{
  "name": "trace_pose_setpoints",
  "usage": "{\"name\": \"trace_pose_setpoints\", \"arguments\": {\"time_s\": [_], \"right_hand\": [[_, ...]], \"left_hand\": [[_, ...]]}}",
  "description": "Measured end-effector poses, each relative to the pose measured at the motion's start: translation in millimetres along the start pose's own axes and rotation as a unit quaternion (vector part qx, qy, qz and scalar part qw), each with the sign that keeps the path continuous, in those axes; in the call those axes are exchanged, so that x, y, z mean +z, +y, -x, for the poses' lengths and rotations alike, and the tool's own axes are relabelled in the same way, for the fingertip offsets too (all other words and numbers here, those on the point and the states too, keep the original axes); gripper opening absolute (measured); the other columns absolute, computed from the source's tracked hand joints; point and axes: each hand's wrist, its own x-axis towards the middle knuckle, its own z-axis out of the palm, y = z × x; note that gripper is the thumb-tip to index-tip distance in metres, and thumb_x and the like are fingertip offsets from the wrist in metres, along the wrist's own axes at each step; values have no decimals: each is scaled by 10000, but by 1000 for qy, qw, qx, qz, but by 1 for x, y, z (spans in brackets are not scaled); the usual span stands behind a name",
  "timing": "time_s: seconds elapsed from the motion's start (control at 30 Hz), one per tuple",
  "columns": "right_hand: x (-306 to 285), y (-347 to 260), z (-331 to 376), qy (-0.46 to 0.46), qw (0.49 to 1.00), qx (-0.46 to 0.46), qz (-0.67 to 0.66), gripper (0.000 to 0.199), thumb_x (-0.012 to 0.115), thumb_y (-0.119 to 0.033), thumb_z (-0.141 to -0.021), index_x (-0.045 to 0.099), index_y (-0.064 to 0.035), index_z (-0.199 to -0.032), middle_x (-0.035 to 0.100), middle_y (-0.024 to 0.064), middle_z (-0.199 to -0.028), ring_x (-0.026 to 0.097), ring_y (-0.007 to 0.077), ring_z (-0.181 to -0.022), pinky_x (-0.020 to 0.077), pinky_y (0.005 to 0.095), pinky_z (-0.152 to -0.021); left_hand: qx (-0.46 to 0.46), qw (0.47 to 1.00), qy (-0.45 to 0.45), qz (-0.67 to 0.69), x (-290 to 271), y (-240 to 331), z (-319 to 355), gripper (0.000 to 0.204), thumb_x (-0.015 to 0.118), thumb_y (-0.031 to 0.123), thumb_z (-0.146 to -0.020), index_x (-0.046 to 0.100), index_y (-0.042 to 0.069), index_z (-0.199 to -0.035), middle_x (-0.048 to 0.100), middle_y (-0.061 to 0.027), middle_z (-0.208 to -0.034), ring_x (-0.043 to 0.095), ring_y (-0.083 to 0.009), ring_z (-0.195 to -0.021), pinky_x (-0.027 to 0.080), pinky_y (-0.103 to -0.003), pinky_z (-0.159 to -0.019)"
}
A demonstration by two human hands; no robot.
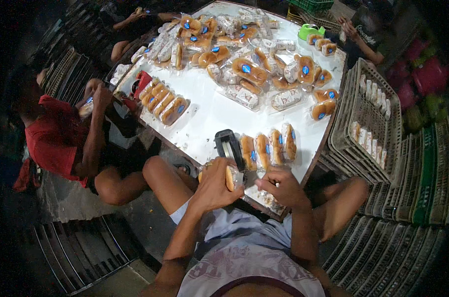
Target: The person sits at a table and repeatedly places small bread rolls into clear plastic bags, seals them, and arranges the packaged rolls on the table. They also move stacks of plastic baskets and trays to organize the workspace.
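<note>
Shirt [249, 272], hands [217, 185] @tbl [209, 109], crates [412, 173] rt

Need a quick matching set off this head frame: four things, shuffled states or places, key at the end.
Things:
1. Left hand
2. Black tape dispenser
3. Bright green object
4. Crate stack

Places or states:
A. On the far right part of the white table
B. Stacked on the floor side, right of the tabletop
C. Gripping a wrapped bun
D. Standing just left of the nearest row of wrapped buns

Pairs: 1-C, 2-D, 3-A, 4-B
</note>
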Motion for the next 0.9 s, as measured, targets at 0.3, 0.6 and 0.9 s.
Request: {"name": "trace_pose_setpoints", "arguments": {"time_s": [0.3,0.6,0.9], "right_hand": [[10,70,-2,-102,986,-86,-101,930,804,-566,-786,458,4,-1434,505,198,-1406,527,288,-1271,422,397,-1076],[-78,53,-48,422,885,32,197,459,789,-341,-845,650,-12,-1132,691,241,-1069,685,352,-971,537,441,-846],[-128,5,0,261,957,42,118,575,801,-368,-798,659,-55,-1258,701,129,-1125,658,238,-1028,520,369,-921]], "left_hand": [[52,929,-146,337,28,37,-1,593,732,272,-787,491,38,-1275,554,-129,-1168,538,-310,-1131,379,-398,-1025],[211,934,283,62,-28,74,-26,925,821,358,-754,346,-53,-1433,397,-236,-1440,389,-349,-1339,296,-457,-1134],[571,634,503,140,-171,140,-45,904,735,552,-806,413,-26,-1421,476,-250,-1378,473,-383,-1278,341,-453,-1102]]}}
